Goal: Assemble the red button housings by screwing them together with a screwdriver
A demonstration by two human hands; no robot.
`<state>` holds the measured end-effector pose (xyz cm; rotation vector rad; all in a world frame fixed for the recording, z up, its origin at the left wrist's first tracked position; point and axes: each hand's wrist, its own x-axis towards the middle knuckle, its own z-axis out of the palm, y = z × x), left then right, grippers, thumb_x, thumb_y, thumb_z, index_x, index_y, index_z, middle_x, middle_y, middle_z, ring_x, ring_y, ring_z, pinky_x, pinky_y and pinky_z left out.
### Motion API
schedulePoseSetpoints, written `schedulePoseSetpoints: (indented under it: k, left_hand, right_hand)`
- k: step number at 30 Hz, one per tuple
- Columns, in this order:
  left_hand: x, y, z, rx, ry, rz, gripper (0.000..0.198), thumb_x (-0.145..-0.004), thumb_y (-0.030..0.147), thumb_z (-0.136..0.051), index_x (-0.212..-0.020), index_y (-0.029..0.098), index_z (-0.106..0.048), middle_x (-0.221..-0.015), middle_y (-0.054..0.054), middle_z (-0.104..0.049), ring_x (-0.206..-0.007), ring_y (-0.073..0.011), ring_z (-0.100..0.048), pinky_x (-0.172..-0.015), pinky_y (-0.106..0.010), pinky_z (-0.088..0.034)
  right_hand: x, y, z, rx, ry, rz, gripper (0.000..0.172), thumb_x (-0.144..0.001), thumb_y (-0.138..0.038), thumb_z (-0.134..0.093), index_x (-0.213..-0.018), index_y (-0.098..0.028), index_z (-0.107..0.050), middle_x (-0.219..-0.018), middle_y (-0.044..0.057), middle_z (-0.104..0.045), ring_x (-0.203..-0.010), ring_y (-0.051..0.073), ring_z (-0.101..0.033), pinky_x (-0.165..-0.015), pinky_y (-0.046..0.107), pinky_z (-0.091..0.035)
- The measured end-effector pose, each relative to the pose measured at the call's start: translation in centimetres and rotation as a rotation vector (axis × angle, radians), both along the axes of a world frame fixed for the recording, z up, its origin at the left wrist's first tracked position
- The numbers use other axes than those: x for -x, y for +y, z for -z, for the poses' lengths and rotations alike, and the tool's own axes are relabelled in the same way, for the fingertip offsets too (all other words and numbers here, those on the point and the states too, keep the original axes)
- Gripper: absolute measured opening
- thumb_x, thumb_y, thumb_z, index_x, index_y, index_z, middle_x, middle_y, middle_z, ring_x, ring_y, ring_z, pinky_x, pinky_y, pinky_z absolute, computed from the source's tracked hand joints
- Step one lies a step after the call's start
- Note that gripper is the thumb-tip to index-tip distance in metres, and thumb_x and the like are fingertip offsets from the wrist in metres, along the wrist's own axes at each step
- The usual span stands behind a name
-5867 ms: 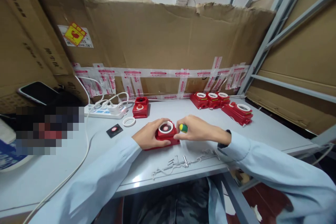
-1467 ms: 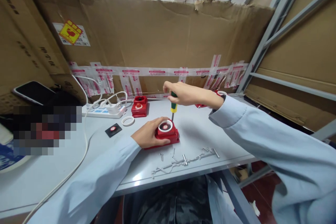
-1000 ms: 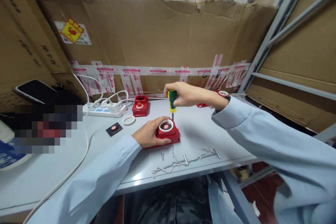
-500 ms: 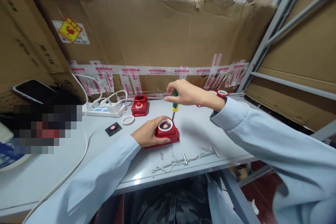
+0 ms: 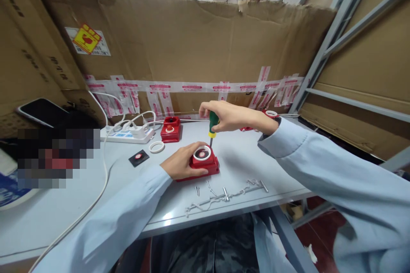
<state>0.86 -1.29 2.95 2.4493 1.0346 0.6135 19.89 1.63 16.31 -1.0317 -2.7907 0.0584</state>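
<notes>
Steadying red box [image 5: 205, 165] on bench [image 5: 243, 158] with left hand [image 5: 182, 164], fingers wrapped | right hand [image 5: 226, 116] fingers gripping screwdriver [image 5: 212, 124] above box | keep shaft upright, press firmly

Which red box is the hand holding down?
The red box with the white ring, under the left hand and the screwdriver. The other red box sits untouched by the power strip.

Pixelated patch [image 5: 57, 158] masks objects at worktop's left. Screwdriver [image 5: 212, 123] tip too small to resolve. Right hand [image 5: 229, 116] hides some red units behind.
</notes>
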Motion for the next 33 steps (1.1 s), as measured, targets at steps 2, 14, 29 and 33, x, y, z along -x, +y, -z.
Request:
schedulePoseSetpoints:
  k: [2, 14, 29, 33]
  left_hand:
    - [0.0, 0.0, 0.0, 0.002, -0.006, -0.003, 0.063, -0.07, 0.043, -0.068, -0.123, 0.024, -0.041, -0.118, -0.008, -0.057, -0.104, -0.0254, -0.057, -0.091, -0.039, -0.045]
    - [0.0, -0.1, -0.1, 0.009, 0.004, -0.002, 0.064, -0.071, 0.045, -0.067, -0.124, 0.023, -0.04, -0.118, -0.007, -0.057, -0.105, -0.0253, -0.057, -0.091, -0.038, -0.045]
    - [0.0, -0.1, 0.0, -0.008, 0.0, -0.002, 0.064, -0.07, 0.045, -0.068, -0.123, 0.022, -0.041, -0.117, -0.007, -0.057, -0.104, -0.025, -0.057, -0.092, -0.037, -0.045]
    - [0.0, 0.0, 0.0, 0.006, -0.009, -0.006, 0.062, -0.07, 0.044, -0.068, -0.123, 0.023, -0.042, -0.117, -0.007, -0.058, -0.103, -0.0255, -0.058, -0.091, -0.038, -0.045]
  right_hand:
    - [0.2, 0.1, 0.3, -0.046, 0.023, 0.072, 0.025, -0.073, -0.026, -0.064, -0.094, -0.018, -0.053, -0.094, 0.007, -0.061, -0.081, 0.019, -0.052, -0.062, 0.027, -0.036]
    - [-0.1, 0.5, 0.8, -0.092, 0.133, 0.139, 0.022, -0.076, -0.023, -0.055, -0.096, -0.017, -0.05, -0.091, 0.007, -0.061, -0.08, 0.018, -0.052, -0.069, 0.03, -0.038]
    - [-0.3, 1.2, 1.7, 0.007, 0.276, 0.049, 0.04, -0.064, -0.014, -0.059, -0.099, -0.019, -0.039, -0.086, 0.002, -0.054, -0.073, 0.015, -0.048, -0.062, 0.027, -0.036]
    - [-0.3, 1.2, 1.8, -0.076, 0.283, 0.117, 0.032, -0.069, -0.018, -0.057, -0.095, -0.019, -0.038, -0.079, 0.001, -0.051, -0.069, 0.015, -0.045, -0.062, 0.028, -0.035]
